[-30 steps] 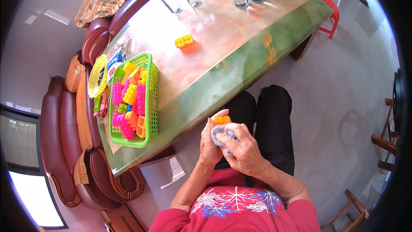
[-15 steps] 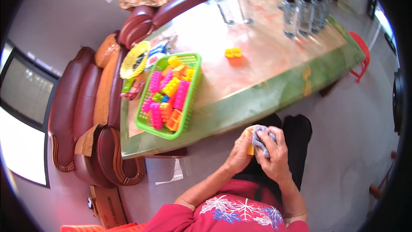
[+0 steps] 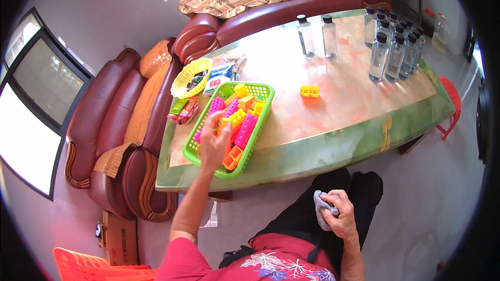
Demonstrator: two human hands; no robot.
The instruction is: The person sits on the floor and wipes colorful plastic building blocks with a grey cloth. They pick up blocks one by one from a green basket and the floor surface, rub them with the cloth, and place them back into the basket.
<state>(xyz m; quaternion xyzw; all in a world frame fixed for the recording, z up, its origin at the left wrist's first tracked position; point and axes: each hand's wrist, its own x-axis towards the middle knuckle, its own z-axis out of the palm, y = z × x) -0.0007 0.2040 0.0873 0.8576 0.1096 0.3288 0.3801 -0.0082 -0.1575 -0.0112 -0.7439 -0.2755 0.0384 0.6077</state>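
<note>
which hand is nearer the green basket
Left. The left hand is at the green basket, over the toy blocks; the right hand is off to its right, nearer the body, holding a grey cloth.

Bright daylight whitens the window [image 3: 31, 130] and glares off the tabletop [image 3: 281, 112], while fisheye distortion curves the dark-rimmed edges.

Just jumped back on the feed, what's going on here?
The person's left hand is over the colourful blocks in the green basket; whether it grips one is unclear. The right hand holds a bunched grey cloth. On the table, a yellow-orange block sits outside the basket, and black-capped bottles stand farther back.
</note>
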